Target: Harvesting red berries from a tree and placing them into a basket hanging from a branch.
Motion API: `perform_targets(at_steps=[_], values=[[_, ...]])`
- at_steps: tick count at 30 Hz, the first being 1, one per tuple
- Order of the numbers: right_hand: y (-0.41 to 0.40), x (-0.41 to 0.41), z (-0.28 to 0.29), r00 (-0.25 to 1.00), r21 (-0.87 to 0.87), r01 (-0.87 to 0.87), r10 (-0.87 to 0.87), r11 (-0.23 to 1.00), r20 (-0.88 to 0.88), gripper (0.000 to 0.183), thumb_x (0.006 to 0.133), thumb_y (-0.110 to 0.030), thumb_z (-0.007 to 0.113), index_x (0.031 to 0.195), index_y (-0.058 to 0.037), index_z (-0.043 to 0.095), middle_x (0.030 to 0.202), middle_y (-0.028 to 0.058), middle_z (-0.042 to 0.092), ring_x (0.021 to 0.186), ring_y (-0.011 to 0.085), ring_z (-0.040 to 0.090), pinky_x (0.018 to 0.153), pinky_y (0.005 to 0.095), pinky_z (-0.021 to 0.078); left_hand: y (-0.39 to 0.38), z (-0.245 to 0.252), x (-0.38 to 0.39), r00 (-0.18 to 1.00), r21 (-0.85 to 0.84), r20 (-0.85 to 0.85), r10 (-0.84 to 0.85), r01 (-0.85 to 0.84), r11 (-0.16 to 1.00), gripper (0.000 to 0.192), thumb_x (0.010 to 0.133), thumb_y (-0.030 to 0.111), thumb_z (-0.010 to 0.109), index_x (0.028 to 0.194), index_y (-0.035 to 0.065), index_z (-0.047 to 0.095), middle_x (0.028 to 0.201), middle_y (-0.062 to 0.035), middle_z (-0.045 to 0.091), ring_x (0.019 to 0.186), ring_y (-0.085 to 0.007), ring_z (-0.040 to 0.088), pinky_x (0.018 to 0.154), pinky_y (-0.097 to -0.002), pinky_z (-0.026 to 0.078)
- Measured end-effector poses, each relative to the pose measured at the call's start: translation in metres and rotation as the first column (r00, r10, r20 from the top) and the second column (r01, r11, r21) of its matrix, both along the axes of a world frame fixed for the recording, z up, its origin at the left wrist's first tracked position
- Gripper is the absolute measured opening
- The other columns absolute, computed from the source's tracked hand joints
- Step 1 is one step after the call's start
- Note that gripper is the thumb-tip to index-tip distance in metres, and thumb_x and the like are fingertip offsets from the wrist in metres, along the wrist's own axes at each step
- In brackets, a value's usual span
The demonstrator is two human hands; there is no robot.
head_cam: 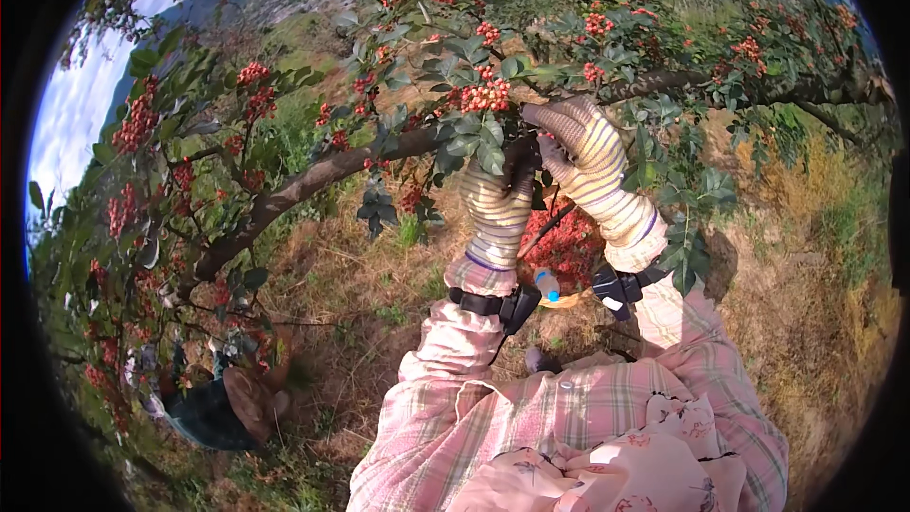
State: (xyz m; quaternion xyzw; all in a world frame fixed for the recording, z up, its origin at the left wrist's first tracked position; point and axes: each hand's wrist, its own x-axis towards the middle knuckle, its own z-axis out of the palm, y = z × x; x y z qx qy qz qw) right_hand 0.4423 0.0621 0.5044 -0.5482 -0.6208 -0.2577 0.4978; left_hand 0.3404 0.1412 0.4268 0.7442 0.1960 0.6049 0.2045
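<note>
Both my hands wear striped knit gloves and are raised to a thick tree branch bearing clusters of small red berries. My left hand is upright under the branch, its fingers dark and partly hidden by leaves. Close beside it, my right hand bends in from the right with curled fingers near the stems; whether it grips anything cannot be told. A cluster of red berries sits just above and left of the fingers. Below the hands, a basket on the ground holds a heap of picked red berries.
A clear plastic bottle with a blue cap lies at the basket's near edge. The branch continues right across my front, with leafy twigs hanging down. At lower left, partly behind foliage, is a dark green and brown object. Dry grass covers the ground.
</note>
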Motion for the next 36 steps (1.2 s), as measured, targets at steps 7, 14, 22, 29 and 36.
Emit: perform_targets(at_steps=[7, 14, 22, 29, 36], values=[[-0.059, 0.016, -0.093, 0.908, -0.363, 0.020, -0.169, 0.932, -0.384, 0.024, 0.075, -0.009, 0.059, 0.098, -0.0073, 0.061, 0.085, 0.0124, 0.062, 0.074, 0.0324, 0.059, 0.070, 0.0369, 0.0486, 0.018, -0.008, -0.006, 0.974, 0.046, 0.204, 0.096, -0.108, 0.993, 0.031, 0.079, 0.014, 0.060, 0.106, 0.0005, 0.056, 0.073, -0.0034, 0.062, 0.061, -0.0175, 0.059, 0.059, -0.0294, 0.048], [-0.078, 0.042, -0.164, 0.876, -0.460, 0.026, -0.242, 0.888, -0.418, 0.026, 0.073, -0.015, 0.066, 0.093, 0.0012, 0.061, 0.085, 0.0142, 0.063, 0.078, 0.0282, 0.061, 0.076, 0.0369, 0.0462, 0.059, -0.070, 0.034, 0.040, 0.714, -0.458, 0.888, -0.579, 0.395, 0.034, 0.087, 0.034, 0.045, 0.096, 0.0039, 0.060, 0.078, -0.0056, 0.059, 0.071, -0.0178, 0.058, 0.066, -0.0292, 0.048], [-0.119, 0.030, -0.123, 0.832, -0.601, -0.018, -0.321, 0.799, -0.452, 0.017, 0.078, -0.010, 0.059, 0.092, -0.0007, 0.062, 0.087, 0.0107, 0.063, 0.079, 0.0229, 0.060, 0.073, 0.0336, 0.0461, -0.003, 0.039, -0.007, -0.583, 0.831, 0.497, 0.643, 0.105, -0.547, 0.037, 0.082, 0.011, 0.040, 0.048, 0.0145, 0.054, 0.044, 0.0046, 0.051, 0.038, -0.0066, 0.048, 0.041, -0.0184, 0.040], [-0.145, 0.077, -0.197, -0.555, 0.572, -0.415, 0.301, 0.708, -0.775, 0.017, 0.085, -0.004, 0.049, 0.101, -0.0020, 0.053, 0.096, 0.0078, 0.056, 0.086, 0.0178, 0.054, 0.077, 0.0293, 0.0435, -0.002, 0.041, -0.002, -0.535, 0.781, 0.600, 0.595, 0.233, -0.579, 0.040, 0.085, 0.013, 0.038, 0.047, 0.0124, 0.052, 0.044, 0.0027, 0.052, 0.038, -0.0088, 0.051, 0.039, -0.0200, 0.039], [-0.145, 0.060, -0.187, -0.575, 0.611, -0.336, 0.357, 0.716, -0.736, 0.032, 0.090, -0.022, 0.038, 0.104, 0.0020, 0.055, 0.089, 0.0122, 0.062, 0.072, 0.0246, 0.062, 0.056, 0.0335, 0.0524, 0.041, -0.013, 0.019, -0.362, 0.960, 0.055, 0.930, -0.238, -0.149, 0.041, 0.087, 0.029, 0.045, 0.054, 0.0072, 0.055, 0.050, -0.0051, 0.053, 0.042, -0.0218, 0.052, 0.037, -0.0373, 0.036]])
